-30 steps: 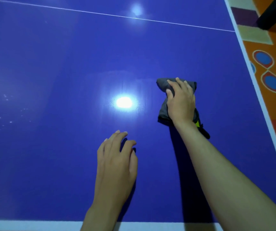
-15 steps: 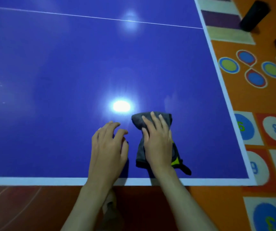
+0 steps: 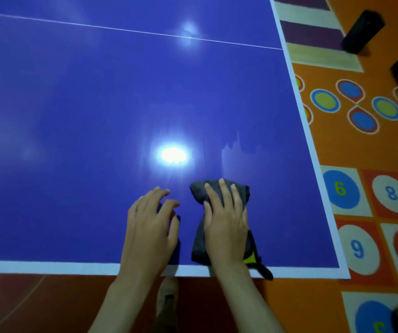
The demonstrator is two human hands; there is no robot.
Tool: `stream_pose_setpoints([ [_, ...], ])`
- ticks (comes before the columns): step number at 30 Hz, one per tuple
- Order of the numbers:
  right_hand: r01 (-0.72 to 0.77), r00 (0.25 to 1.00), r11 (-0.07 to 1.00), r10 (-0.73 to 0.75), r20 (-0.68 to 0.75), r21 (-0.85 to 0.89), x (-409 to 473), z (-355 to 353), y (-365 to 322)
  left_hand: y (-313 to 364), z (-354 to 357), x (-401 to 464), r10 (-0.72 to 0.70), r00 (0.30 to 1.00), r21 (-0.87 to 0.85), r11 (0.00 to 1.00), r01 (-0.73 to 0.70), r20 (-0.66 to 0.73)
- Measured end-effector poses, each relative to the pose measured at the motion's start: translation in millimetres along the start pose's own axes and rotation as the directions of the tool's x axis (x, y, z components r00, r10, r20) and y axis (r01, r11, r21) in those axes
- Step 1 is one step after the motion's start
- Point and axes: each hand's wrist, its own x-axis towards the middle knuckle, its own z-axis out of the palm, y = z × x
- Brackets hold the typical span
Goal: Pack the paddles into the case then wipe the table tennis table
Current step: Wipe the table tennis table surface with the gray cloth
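- Both hands lie on the blue table tennis table (image 3: 97, 104), close to its near white edge line.
- Right hand (image 3: 226, 219) is spread flat, palm down, pressing on a bunched grey cloth (image 3: 199, 236); the fingers are laid out over the cloth rather than curled around it.
- Left hand (image 3: 151, 227) holds nothing; its fingers are loosely bent, tips touching the bare surface just beside the cloth.
- That cloth has a yellow patch (image 3: 249, 259) and a dark tail (image 3: 265, 272) that reaches over the white border at the near edge. No writing on it can be read.
- A bright light reflection (image 3: 173, 155) shines on the table ahead of the hands, with a fainter one farther off by the thin white centre line (image 3: 121, 28).
- Readable figures are on the orange play mat (image 3: 325, 145) to the right of the table: "6" (image 3: 339, 188) in a blue circle, "8" (image 3: 391, 193) and "9" (image 3: 358, 248) in pale circles, and other numerals cut off at the frame edge.
- Two dark objects (image 3: 362, 30) sit on the mat at upper right; what they are, and whether either is the case, cannot be told.
- No paddles are in view.
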Motion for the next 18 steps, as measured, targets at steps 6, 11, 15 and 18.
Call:
stream_pose_setpoints([
  [6,-0.056,0.996,0.996,0.061,-0.066,0.072,135.5,11.9,9.8,-8.9,18.5,39.3,0.002,1.0,-0.042,0.999,-0.002,0.012],
  [11,-0.047,0.997,0.991,0.054,-0.046,0.128,230.7,15.5,22.4,-8.0,28.2,67.0,-0.019,1.0,-0.095,0.995,0.021,0.019],
  [15,-0.001,0.999,0.983,0.008,-0.035,0.182,266.5,15.6,30.5,-4.4,35.8,84.5,0.009,1.0,-0.105,0.994,-0.007,0.021],
  [18,0.006,1.0,0.983,-0.006,0.0,0.184,261.1,11.6,31.3,-0.9,38.1,89.2,0.029,0.999,-0.089,0.996,-0.027,0.021],
])
